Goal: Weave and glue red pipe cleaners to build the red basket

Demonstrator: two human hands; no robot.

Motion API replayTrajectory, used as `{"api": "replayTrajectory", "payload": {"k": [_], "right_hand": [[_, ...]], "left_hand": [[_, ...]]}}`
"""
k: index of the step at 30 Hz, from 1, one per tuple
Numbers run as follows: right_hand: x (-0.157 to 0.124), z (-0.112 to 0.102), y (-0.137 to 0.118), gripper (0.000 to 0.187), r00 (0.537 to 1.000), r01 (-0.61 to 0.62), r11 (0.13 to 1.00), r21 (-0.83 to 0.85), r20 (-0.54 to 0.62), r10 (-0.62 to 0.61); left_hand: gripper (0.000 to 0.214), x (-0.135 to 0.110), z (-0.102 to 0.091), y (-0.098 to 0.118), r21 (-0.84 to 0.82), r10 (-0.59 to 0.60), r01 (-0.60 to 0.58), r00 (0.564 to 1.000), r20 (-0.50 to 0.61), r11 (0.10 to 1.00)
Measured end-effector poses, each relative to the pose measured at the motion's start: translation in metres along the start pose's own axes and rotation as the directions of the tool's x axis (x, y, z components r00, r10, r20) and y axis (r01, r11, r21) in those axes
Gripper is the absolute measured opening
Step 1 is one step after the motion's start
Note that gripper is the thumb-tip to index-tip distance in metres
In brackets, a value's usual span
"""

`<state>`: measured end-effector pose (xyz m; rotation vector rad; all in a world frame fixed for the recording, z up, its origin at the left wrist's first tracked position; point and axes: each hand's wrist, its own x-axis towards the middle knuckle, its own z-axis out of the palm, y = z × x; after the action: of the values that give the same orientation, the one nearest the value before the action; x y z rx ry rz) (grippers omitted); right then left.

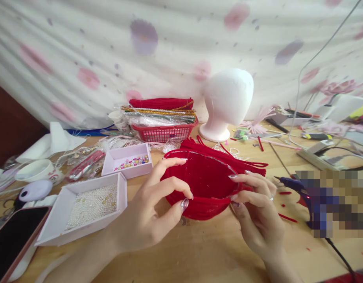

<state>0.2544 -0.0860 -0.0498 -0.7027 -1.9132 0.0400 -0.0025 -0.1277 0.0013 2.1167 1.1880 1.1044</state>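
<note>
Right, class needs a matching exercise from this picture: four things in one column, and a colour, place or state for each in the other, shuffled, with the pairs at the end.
Things
1. Red bowl-shaped piece
2. Basket
3. Head form
4. Phone

Descriptions
A. Dark screen, at the picture's lower left
B. White, standing upright towards the back
C. Between the left hand and right hand, open side up
D. Lattice-sided, filled above its rim

Pairs: 1-C, 2-D, 3-B, 4-A
</note>
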Motion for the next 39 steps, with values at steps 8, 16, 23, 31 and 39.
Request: {"api": "replayTrajectory", "payload": {"k": [8, 16, 23, 31, 39], "right_hand": [[-0.0004, 0.0001, -0.0003, 0.023, 1.000, -0.002, 1.000, 0.015, 0.002, 0.002], [-0.0020, 0.0032, -0.0009, 0.023, 1.000, -0.014, 1.000, 0.012, -0.019, 0.014], [-0.0032, 0.0040, -0.0015, 0.021, 0.999, -0.027, 1.000, 0.015, -0.036, 0.027], [-0.0029, 0.0039, -0.0021, 0.020, 0.999, -0.016, 1.000, 0.023, -0.040, 0.017], [-0.0038, 0.0048, -0.0012, 0.019, 0.998, -0.033, 0.999, 0.025, -0.049, 0.034]], "left_hand": [[0.019, -0.0015, 0.0013, -0.0008, -0.002, 0.016, -0.016, 1.000, -0.022, 1.000], [0.026, -0.0014, -0.0011, -0.0064, -0.055, 0.030, -0.030, 1.000, -0.004, 0.998], [0.021, 0.0005, -0.0009, -0.0059, -0.030, 0.049, -0.050, 0.999, -0.020, 0.998], [0.021, 0.0017, 0.0002, -0.0040, 0.045, 0.111, -0.110, 0.994, -0.018, 0.993], [0.024, 0.0014, -0.0006, -0.0051, 0.000, 0.102, -0.103, 0.993, -0.062, 0.995]]}}
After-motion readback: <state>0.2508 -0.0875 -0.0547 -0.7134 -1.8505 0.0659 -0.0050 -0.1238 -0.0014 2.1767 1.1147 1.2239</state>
